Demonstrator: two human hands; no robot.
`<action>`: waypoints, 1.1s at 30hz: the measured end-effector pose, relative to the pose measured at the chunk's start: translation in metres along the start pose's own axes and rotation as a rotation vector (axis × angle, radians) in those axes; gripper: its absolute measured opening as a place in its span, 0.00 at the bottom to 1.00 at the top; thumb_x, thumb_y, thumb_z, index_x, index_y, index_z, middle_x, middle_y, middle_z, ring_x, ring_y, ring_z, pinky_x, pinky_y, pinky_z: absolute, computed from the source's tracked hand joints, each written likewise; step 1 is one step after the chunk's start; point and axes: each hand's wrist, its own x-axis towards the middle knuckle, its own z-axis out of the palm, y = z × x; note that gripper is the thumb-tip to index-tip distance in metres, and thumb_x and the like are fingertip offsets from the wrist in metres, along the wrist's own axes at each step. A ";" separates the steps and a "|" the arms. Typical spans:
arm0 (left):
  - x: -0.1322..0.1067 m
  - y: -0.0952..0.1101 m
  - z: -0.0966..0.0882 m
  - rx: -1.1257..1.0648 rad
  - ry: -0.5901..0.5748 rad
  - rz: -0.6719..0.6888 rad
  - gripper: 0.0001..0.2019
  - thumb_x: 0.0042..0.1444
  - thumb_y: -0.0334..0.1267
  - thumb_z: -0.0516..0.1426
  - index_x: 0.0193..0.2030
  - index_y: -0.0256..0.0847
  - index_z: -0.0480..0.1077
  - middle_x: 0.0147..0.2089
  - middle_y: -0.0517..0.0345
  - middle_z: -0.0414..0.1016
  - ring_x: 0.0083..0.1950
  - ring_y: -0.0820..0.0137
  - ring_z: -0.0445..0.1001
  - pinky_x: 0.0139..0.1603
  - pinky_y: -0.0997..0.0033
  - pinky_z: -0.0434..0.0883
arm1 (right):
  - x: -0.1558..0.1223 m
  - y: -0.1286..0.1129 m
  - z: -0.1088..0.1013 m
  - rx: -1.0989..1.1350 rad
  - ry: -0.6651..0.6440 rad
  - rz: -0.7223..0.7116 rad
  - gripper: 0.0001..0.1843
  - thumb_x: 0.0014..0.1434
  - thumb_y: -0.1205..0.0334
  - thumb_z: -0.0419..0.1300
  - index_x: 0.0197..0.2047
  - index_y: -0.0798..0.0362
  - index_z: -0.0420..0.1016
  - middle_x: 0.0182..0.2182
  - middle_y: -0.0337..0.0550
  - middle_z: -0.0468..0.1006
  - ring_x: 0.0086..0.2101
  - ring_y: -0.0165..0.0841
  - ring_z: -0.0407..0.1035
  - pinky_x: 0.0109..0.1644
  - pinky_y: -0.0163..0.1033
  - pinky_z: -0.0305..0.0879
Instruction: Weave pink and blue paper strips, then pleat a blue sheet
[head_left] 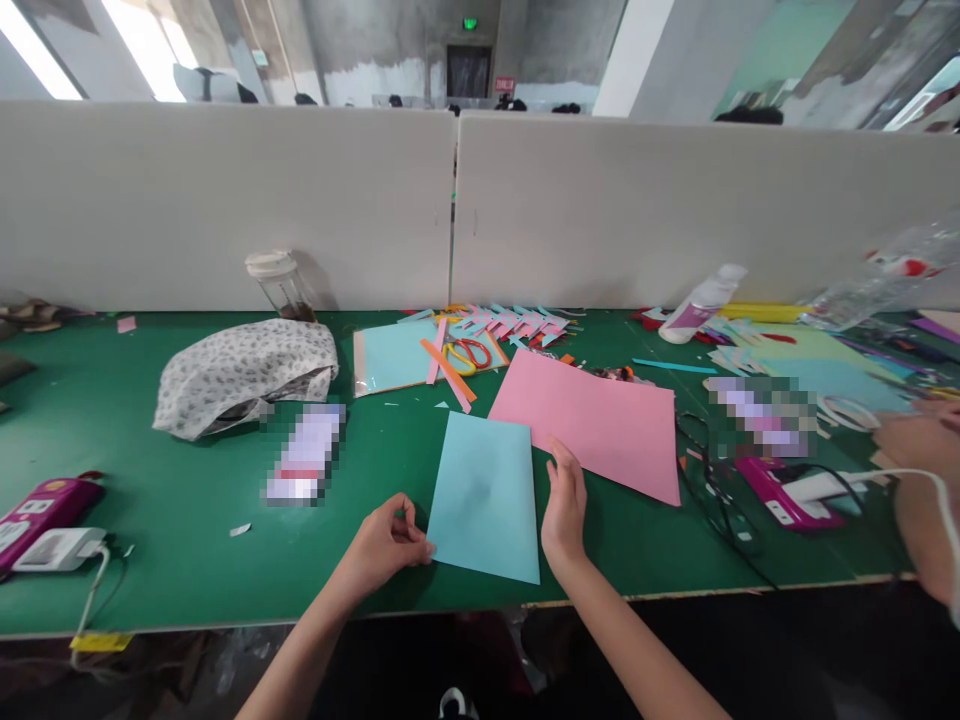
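Observation:
A light-blue sheet of paper [484,500], apparently folded, lies flat on the green table in front of me. My left hand [391,545] is at its lower left corner, fingers curled and the thumb touching the paper's edge. Along the right edge stands my right hand [565,505], its fingers stretched upward and holding nothing. Just behind it, a pink sheet [592,420] lies at an angle, one corner close to the blue paper.
Farther back are scissors [469,355], paper strips [517,325] and a plastic-wrapped blue pack [394,358]. A patterned cloth cap [251,375] and a phone [307,452] lie left. Rightward are a bottle [701,305], black cable [712,480], power strip [787,495] and another person's arm [926,490].

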 end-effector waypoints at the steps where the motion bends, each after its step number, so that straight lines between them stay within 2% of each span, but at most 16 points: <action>1: 0.000 0.000 0.000 -0.004 -0.008 0.002 0.19 0.42 0.33 0.63 0.28 0.41 0.52 0.22 0.69 0.68 0.25 0.74 0.73 0.27 0.78 0.65 | 0.000 0.000 -0.002 -0.045 -0.026 -0.041 0.25 0.61 0.52 0.44 0.59 0.50 0.60 0.61 0.45 0.60 0.60 0.40 0.52 0.61 0.49 0.53; 3: -0.002 0.002 -0.001 -0.006 -0.027 0.006 0.18 0.42 0.33 0.62 0.28 0.41 0.53 0.23 0.69 0.68 0.26 0.75 0.73 0.28 0.78 0.66 | 0.000 -0.003 -0.007 -0.139 -0.125 -0.130 0.22 0.59 0.59 0.48 0.57 0.49 0.63 0.59 0.46 0.63 0.59 0.40 0.55 0.61 0.51 0.52; 6: -0.002 0.007 -0.011 0.026 -0.080 0.008 0.16 0.44 0.34 0.62 0.29 0.40 0.55 0.25 0.68 0.67 0.27 0.76 0.72 0.28 0.78 0.66 | 0.003 -0.011 -0.019 -0.280 -0.360 -0.259 0.20 0.54 0.68 0.50 0.48 0.46 0.72 0.53 0.42 0.71 0.57 0.40 0.59 0.62 0.54 0.50; 8: 0.000 0.014 -0.022 0.112 -0.097 0.040 0.13 0.46 0.35 0.60 0.31 0.40 0.56 0.26 0.67 0.66 0.27 0.75 0.72 0.27 0.77 0.66 | 0.005 -0.018 -0.030 -0.359 -0.523 -0.327 0.19 0.53 0.72 0.51 0.42 0.44 0.75 0.48 0.39 0.75 0.54 0.40 0.63 0.63 0.58 0.44; 9: 0.001 0.018 -0.027 0.189 -0.066 0.081 0.12 0.48 0.36 0.59 0.32 0.41 0.57 0.26 0.66 0.66 0.28 0.74 0.72 0.28 0.76 0.67 | 0.003 -0.021 -0.034 -0.435 -0.591 -0.388 0.19 0.53 0.72 0.51 0.42 0.44 0.76 0.47 0.38 0.76 0.53 0.40 0.64 0.63 0.61 0.41; 11: 0.003 0.027 -0.032 0.414 0.142 0.241 0.08 0.51 0.38 0.56 0.34 0.41 0.60 0.31 0.61 0.70 0.34 0.70 0.73 0.34 0.70 0.70 | -0.006 -0.026 -0.039 -0.674 -0.664 -0.568 0.17 0.56 0.71 0.50 0.43 0.46 0.75 0.46 0.41 0.77 0.49 0.40 0.68 0.62 0.64 0.40; 13: 0.000 0.033 -0.028 0.657 0.388 0.452 0.07 0.54 0.39 0.54 0.38 0.41 0.62 0.44 0.53 0.72 0.45 0.65 0.72 0.45 0.61 0.70 | -0.022 -0.027 -0.036 -0.935 -0.632 -0.758 0.15 0.60 0.68 0.49 0.45 0.50 0.74 0.46 0.46 0.76 0.45 0.39 0.70 0.60 0.64 0.47; 14: -0.003 0.034 -0.022 0.770 0.428 0.563 0.08 0.54 0.40 0.55 0.40 0.41 0.64 0.50 0.51 0.70 0.52 0.63 0.69 0.51 0.57 0.68 | -0.033 -0.027 -0.033 -1.007 -0.584 -0.811 0.14 0.60 0.66 0.49 0.45 0.52 0.74 0.45 0.48 0.76 0.43 0.39 0.70 0.58 0.63 0.51; 15: -0.007 0.033 -0.014 0.881 0.359 0.663 0.12 0.53 0.42 0.56 0.43 0.42 0.65 0.55 0.50 0.67 0.57 0.60 0.66 0.55 0.54 0.65 | -0.044 -0.027 -0.028 -1.030 -0.533 -0.832 0.14 0.61 0.65 0.50 0.45 0.53 0.74 0.45 0.49 0.77 0.42 0.40 0.71 0.57 0.61 0.54; 17: -0.016 0.026 0.004 1.094 0.092 0.792 0.23 0.50 0.47 0.59 0.53 0.47 0.63 0.62 0.52 0.61 0.63 0.57 0.59 0.61 0.47 0.58 | -0.065 -0.027 -0.019 -1.011 -0.480 -0.833 0.14 0.61 0.64 0.50 0.47 0.55 0.73 0.43 0.50 0.77 0.40 0.39 0.70 0.54 0.57 0.58; 19: -0.025 0.013 0.017 1.227 -0.072 0.810 0.35 0.48 0.48 0.61 0.62 0.45 0.54 0.65 0.51 0.56 0.65 0.55 0.54 0.63 0.45 0.56 | -0.082 -0.028 -0.015 -0.952 -0.506 -0.827 0.14 0.61 0.63 0.51 0.47 0.55 0.72 0.43 0.49 0.77 0.40 0.38 0.70 0.55 0.55 0.58; 21: -0.031 -0.003 0.020 1.279 -0.154 0.793 0.40 0.50 0.48 0.59 0.66 0.42 0.47 0.66 0.50 0.55 0.66 0.56 0.54 0.63 0.47 0.58 | -0.092 -0.028 -0.018 -0.906 -0.550 -0.859 0.15 0.60 0.60 0.52 0.48 0.55 0.71 0.44 0.48 0.77 0.42 0.38 0.70 0.56 0.54 0.58; 24: -0.037 -0.020 0.008 1.323 -0.179 0.848 0.30 0.58 0.37 0.54 0.66 0.44 0.48 0.64 0.55 0.59 0.65 0.62 0.56 0.62 0.55 0.62 | -0.094 -0.025 -0.034 -0.938 -0.595 -0.981 0.17 0.60 0.60 0.54 0.52 0.55 0.69 0.48 0.48 0.75 0.47 0.39 0.68 0.57 0.52 0.57; 28: -0.047 -0.023 -0.013 1.298 -0.203 0.975 0.20 0.62 0.30 0.47 0.61 0.41 0.57 0.59 0.58 0.67 0.63 0.69 0.60 0.61 0.67 0.65 | -0.092 -0.023 -0.054 -0.879 -0.548 -1.114 0.14 0.61 0.69 0.52 0.49 0.54 0.72 0.45 0.44 0.78 0.46 0.34 0.70 0.58 0.47 0.57; 31: -0.058 -0.021 -0.019 1.251 -0.154 1.018 0.17 0.63 0.29 0.46 0.58 0.39 0.61 0.54 0.56 0.71 0.59 0.70 0.66 0.57 0.71 0.68 | -0.094 -0.024 -0.058 -0.748 -0.541 -1.093 0.13 0.61 0.73 0.51 0.42 0.53 0.74 0.38 0.41 0.80 0.38 0.31 0.73 0.55 0.44 0.62; 33: -0.062 -0.020 -0.019 1.194 -0.065 1.022 0.15 0.63 0.30 0.46 0.55 0.38 0.64 0.49 0.54 0.75 0.52 0.70 0.72 0.50 0.72 0.72 | -0.094 -0.025 -0.058 -0.688 -0.550 -1.043 0.12 0.60 0.73 0.52 0.42 0.52 0.73 0.34 0.40 0.80 0.34 0.30 0.73 0.51 0.42 0.66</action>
